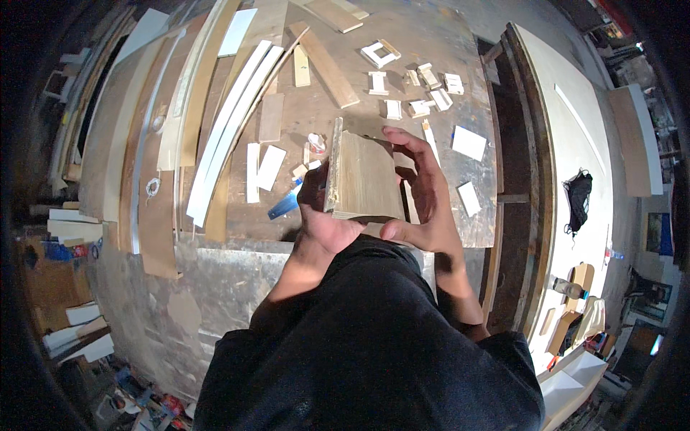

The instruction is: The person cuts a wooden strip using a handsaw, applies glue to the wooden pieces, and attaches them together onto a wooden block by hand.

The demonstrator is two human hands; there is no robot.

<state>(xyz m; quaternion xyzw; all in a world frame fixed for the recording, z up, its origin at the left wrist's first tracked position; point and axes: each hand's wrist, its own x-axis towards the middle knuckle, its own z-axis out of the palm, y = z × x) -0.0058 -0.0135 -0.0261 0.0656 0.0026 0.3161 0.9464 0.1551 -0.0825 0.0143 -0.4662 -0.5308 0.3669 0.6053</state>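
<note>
In front of my body I hold a small boxy piece made of wooden boards (365, 172), with a thin upright board along its left edge and a curved lower edge. My left hand (323, 228) grips its left side from below, its fingers mostly hidden behind the wood. Around the right side curve the fingers of my right hand (430, 190), with the thumb near the lower right corner. A blue object (285, 205), partly hidden, lies beside my left hand. Close by sits a small white and red item (316, 142).
Long white strips (233, 133) and brown boards lie on the worktable (445, 230) at left. Several small wooden frames and blocks (429, 75) are spread at the far right, near white panels (469, 143). A pale bench (546, 108) holds a black bundle (577, 194).
</note>
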